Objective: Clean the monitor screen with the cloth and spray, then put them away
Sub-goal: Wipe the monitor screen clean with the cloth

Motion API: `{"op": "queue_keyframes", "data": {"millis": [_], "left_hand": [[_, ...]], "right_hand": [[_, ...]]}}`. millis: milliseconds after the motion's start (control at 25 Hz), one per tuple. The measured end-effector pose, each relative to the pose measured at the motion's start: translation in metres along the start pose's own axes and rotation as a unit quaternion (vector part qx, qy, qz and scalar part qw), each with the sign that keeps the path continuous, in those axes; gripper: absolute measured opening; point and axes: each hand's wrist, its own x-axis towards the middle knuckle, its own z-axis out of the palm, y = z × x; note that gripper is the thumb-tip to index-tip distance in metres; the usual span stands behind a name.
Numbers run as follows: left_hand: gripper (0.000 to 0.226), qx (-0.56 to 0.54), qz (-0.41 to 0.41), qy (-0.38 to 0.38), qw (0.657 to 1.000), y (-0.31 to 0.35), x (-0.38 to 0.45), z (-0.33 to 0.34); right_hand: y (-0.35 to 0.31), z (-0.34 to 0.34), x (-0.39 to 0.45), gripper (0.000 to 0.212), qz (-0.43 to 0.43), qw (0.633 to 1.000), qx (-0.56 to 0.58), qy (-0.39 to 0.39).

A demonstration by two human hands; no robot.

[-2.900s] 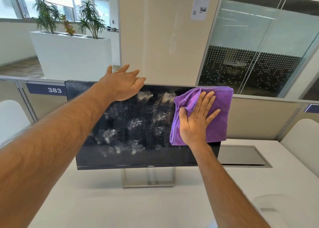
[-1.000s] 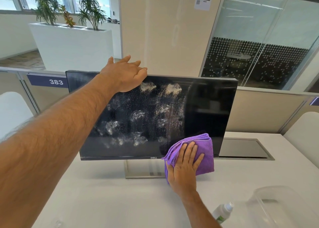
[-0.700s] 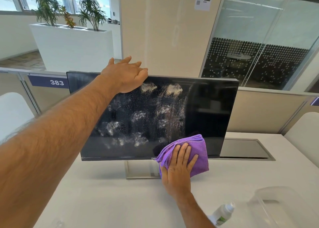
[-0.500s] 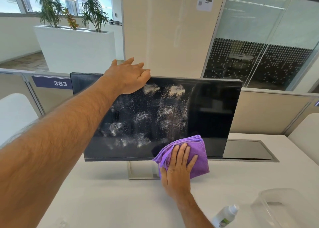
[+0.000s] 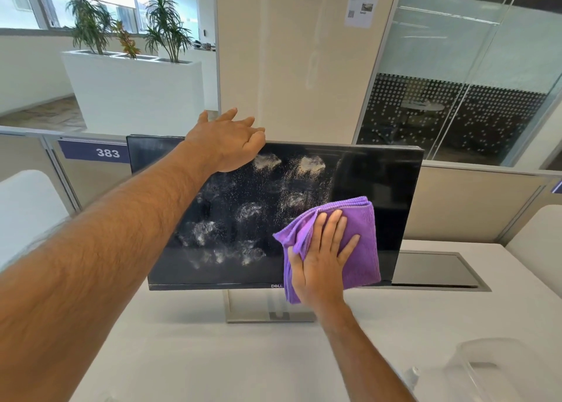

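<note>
Monitor (image 5: pixel 377 194) upright on its stand (image 5: pixel 269 305), near the desk's (image 5: pixel 213 356) far edge, screen dark. White spray blotches across the screen's left and middle; right strip looks streak-free and glossy.

Left hand (image 5: pixel 226 141) draped over the monitor's top edge, left of centre, fingers relaxed and spread, gripping nothing; fingertips hidden behind the top edge. Forearm crosses the screen's left part.

Right hand (image 5: pixel 320 258) flat on the cloth (image 5: pixel 362 243), fingers straight and slightly fanned, pressing it against the screen's lower right area. Cloth purple, folded, bunched at its left side by the thumb; lower edge hangs over the bottom bezel, partly covering the logo. Cloth's top edge about mid-height of the screen.

Spray bottle (image 5: pixel 413 375): only a pale, blurred top showing at the desk's near right, beside the right forearm. Cannot tell more of it.

Clear tub (image 5: pixel 498 368) at the desk's near right corner, just right of the bottle.

Dark cable hatch (image 5: pixel 438 271) set in the desk behind the monitor's right end.

Partition (image 5: pixel 474 204) along the desk's far edge; tag "383" (image 5: pixel 94 152) on it at left. White planter (image 5: pixel 133 91) beyond.
</note>
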Motion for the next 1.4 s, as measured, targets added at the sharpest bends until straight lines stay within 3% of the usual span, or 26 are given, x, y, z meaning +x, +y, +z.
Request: {"op": "queue_keyframes", "data": {"millis": [480, 600, 760, 840, 960, 1080, 1320, 1400], "left_hand": [[0.075, -0.017, -0.007, -0.012, 1.0, 0.001, 0.001, -0.003], [0.066, -0.072, -0.006, -0.029, 0.997, -0.006, 0.006, -0.003], [0.062, -0.168, -0.008, -0.028, 0.985, -0.021, 0.01, -0.006], [0.078, -0.114, -0.039, -0.023, 0.992, -0.037, 0.005, -0.009], [0.12, -0.048, -0.118, -0.027, 0.991, -0.064, -0.012, -0.015], [0.132, -0.045, -0.155, -0.058, 0.985, -0.078, -0.021, -0.01], [0.1, -0.033, -0.134, -0.035, 0.99, -0.081, -0.023, 0.001], [0.1, -0.029, -0.13, -0.033, 0.99, -0.082, -0.021, 0.003]], "right_hand": [[-0.002, -0.038, 0.074, 0.081, -0.014, 0.997, 0.006, 0.07], [0.0, -0.041, 0.073, 0.089, -0.029, 0.996, 0.03, 0.079], [-0.003, -0.046, 0.076, 0.088, 0.008, 0.984, 0.146, 0.105], [-0.006, -0.048, 0.08, 0.087, 0.026, 0.974, 0.192, 0.12], [-0.008, -0.047, 0.081, 0.098, 0.042, 0.97, 0.188, 0.146], [-0.011, -0.045, 0.084, 0.116, 0.085, 0.979, 0.12, 0.142], [-0.018, -0.044, 0.091, 0.109, 0.112, 0.982, 0.076, 0.131], [-0.019, -0.044, 0.091, 0.102, 0.108, 0.983, 0.074, 0.132]]}}
